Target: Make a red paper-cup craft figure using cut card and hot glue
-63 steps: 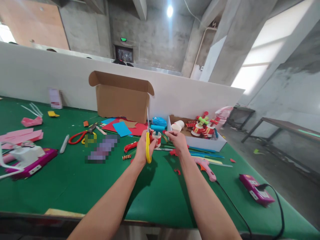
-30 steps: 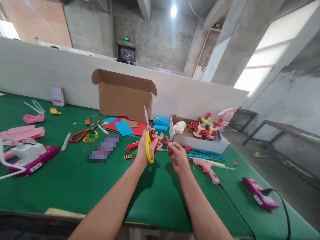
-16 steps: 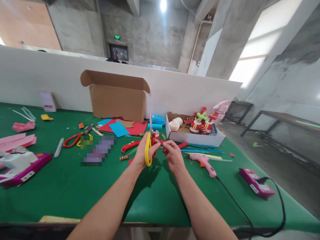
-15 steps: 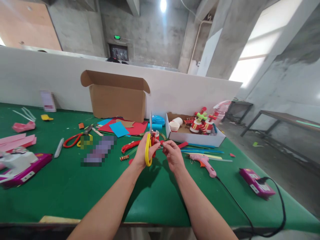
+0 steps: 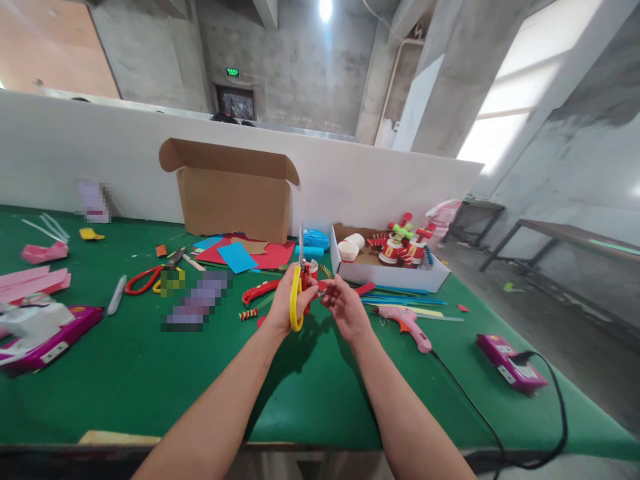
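My left hand (image 5: 283,303) is closed round yellow-and-red scissors (image 5: 298,287), held upright with the blades pointing up. My right hand (image 5: 344,308) pinches a small red piece (image 5: 324,286) right beside the scissors, above the green table (image 5: 310,393). Both hands are close together, almost touching. A small red-and-white cup (image 5: 313,269) stands just behind the scissors.
An open brown cardboard box (image 5: 234,193) stands at the back. A white tray (image 5: 390,273) holds red craft pieces. A pink glue gun (image 5: 407,323) and its black cable lie at the right, with a magenta power strip (image 5: 505,363). Red-handled scissors (image 5: 145,279), coloured paper (image 5: 240,255) and another magenta device (image 5: 47,333) lie left.
My right hand has drawn in toward the scissors and now pinches the red piece next to them. The scissors blades have tilted upright. My view has shifted slightly.
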A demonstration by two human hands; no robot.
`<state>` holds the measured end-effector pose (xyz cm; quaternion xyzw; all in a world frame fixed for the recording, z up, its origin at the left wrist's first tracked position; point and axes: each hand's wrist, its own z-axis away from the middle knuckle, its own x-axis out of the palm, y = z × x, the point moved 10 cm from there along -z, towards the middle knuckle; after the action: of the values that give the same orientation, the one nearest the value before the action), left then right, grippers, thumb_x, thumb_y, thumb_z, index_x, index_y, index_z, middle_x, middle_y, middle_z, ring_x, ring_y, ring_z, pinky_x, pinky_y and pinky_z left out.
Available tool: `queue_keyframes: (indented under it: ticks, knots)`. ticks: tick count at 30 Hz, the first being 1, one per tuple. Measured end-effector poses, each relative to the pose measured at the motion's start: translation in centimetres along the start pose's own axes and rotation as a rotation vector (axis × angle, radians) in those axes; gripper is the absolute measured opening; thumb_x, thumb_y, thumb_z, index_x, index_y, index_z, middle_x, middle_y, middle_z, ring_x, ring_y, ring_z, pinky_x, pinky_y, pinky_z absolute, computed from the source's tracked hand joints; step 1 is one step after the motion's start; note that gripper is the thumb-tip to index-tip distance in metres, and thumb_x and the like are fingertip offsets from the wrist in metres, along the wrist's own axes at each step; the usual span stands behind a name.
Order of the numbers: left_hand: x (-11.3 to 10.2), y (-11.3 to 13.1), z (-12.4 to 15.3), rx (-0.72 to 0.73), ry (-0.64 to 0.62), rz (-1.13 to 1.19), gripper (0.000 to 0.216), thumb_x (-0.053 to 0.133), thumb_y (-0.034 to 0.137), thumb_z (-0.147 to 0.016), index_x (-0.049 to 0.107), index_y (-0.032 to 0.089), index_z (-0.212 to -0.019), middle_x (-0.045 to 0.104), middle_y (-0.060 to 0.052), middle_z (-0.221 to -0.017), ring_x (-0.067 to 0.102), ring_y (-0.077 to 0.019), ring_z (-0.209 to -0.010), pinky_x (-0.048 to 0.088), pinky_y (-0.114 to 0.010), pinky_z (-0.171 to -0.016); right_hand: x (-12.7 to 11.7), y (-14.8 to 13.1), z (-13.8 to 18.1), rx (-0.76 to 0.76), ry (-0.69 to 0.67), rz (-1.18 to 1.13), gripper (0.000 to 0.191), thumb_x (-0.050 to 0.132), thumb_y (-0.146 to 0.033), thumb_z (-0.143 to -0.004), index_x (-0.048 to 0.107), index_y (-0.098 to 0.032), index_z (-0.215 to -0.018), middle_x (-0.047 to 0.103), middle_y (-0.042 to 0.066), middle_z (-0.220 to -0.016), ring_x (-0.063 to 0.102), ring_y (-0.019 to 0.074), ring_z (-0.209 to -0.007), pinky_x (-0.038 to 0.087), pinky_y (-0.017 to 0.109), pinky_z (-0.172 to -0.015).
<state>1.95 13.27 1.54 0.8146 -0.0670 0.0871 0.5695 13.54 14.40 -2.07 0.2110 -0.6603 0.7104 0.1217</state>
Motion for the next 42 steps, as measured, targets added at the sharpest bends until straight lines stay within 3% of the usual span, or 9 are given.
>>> queue_keyframes:
  ticks: [4, 9, 12, 15, 20, 26, 32, 42]
  knots:
    - [0.1, -0.1, 0.1, -0.013, -0.009, -0.027, 0.044, 0.069, 0.025, -0.064, 0.049, 0.018, -0.102, 0.054, 0.004, -0.072, 0.056, -0.0094, -0.064, 0.049, -0.023, -0.061, 0.2, -0.6, 0.2, -0.106, -0.004, 0.135, 0.025, 0.079, -0.036, -0.055, 0.067, -0.018, -0.068, 0.061, -0.001, -0.063, 0.049, 0.0101, -0.057, 0.04, 0.025, -0.061]
    - [0.3, 0.1, 0.0, 0.02, -0.035, -0.131, 0.04, 0.063, 0.025, -0.068, 0.047, 0.019, -0.104, 0.053, 0.004, -0.071, 0.054, -0.0093, -0.059, 0.048, -0.023, -0.058, -0.6, -1.2, 0.0, -0.152, 0.059, 0.171, 0.023, 0.079, -0.035, -0.054, 0.065, -0.018, -0.064, 0.059, -0.002, -0.062, 0.049, 0.0101, -0.058, 0.04, 0.025, -0.06]
    - [0.7, 0.2, 0.2, 0.099, -0.089, -0.358, 0.037, 0.055, 0.021, -0.072, 0.046, 0.02, -0.108, 0.056, 0.002, -0.072, 0.054, -0.0106, -0.056, 0.045, -0.022, -0.055, -1.8, -2.2, -0.2, -0.188, 0.128, 0.068, 0.025, 0.08, -0.034, -0.052, 0.064, -0.019, -0.064, 0.057, -0.004, -0.061, 0.049, 0.0091, -0.056, 0.04, 0.024, -0.058]
    - [2.2, 0.2, 1.2, 0.185, -0.22, -0.681, 0.038, 0.05, 0.015, -0.073, 0.047, 0.022, -0.11, 0.06, -0.001, -0.075, 0.056, -0.0142, -0.059, 0.041, -0.023, -0.054, -3.1, -3.5, -0.2, -0.236, 0.167, -0.037, 0.025, 0.079, -0.032, -0.052, 0.059, -0.02, -0.062, 0.056, -0.004, -0.06, 0.049, 0.0086, -0.055, 0.041, 0.023, -0.056]
    - [4.0, -0.5, 2.8, 0.135, -0.373, -1.029, 0.036, 0.045, 0.013, -0.077, 0.048, 0.023, -0.112, 0.065, -0.011, -0.099, 0.064, -0.0253, -0.083, 0.043, -0.029, -0.065, -4.4, -5.1, -0.2, -0.287, 0.171, -0.15, 0.027, 0.079, -0.029, -0.053, 0.055, -0.021, -0.061, 0.056, -0.004, -0.061, 0.05, 0.0087, -0.056, 0.046, 0.025, -0.061]
    - [4.3, -0.5, 3.1, 0.078, -0.416, -1.134, 0.041, 0.041, 0.011, -0.08, 0.042, 0.02, -0.12, 0.063, -0.016, -0.11, 0.064, -0.0285, -0.09, 0.045, -0.033, -0.07, -4.3, -5.6, -0.2, -0.303, 0.12, -0.208, 0.025, 0.08, -0.025, -0.054, 0.057, -0.021, -0.062, 0.059, -0.004, -0.064, 0.053, 0.0081, -0.059, 0.048, 0.023, -0.062]
    - [4.8, -0.7, 3.4, 0.036, -0.506, -1.282, 0.038, 0.037, 0.014, -0.085, 0.036, 0.019, -0.122, 0.061, -0.014, -0.113, 0.062, -0.0261, -0.1, 0.047, -0.034, -0.077, -3.4, -5.1, -0.3, -0.302, 0.035, -0.258, 0.02, 0.08, -0.023, -0.057, 0.06, -0.019, -0.062, 0.06, -0.006, -0.062, 0.054, 0.0054, -0.059, 0.048, 0.017, -0.062]
    - [5.0, -0.5, 3.5, 0.031, -0.507, -1.283, 0.037, 0.036, 0.014, -0.087, 0.034, 0.018, -0.124, 0.06, -0.014, -0.115, 0.062, -0.0259, -0.101, 0.047, -0.035, -0.078, -3.2, -4.7, -0.6, -0.295, -0.012, -0.265, 0.015, 0.075, -0.02, -0.065, 0.06, -0.02, -0.065, 0.061, -0.006, -0.063, 0.056, 0.006, -0.06, 0.049, 0.017, -0.061]
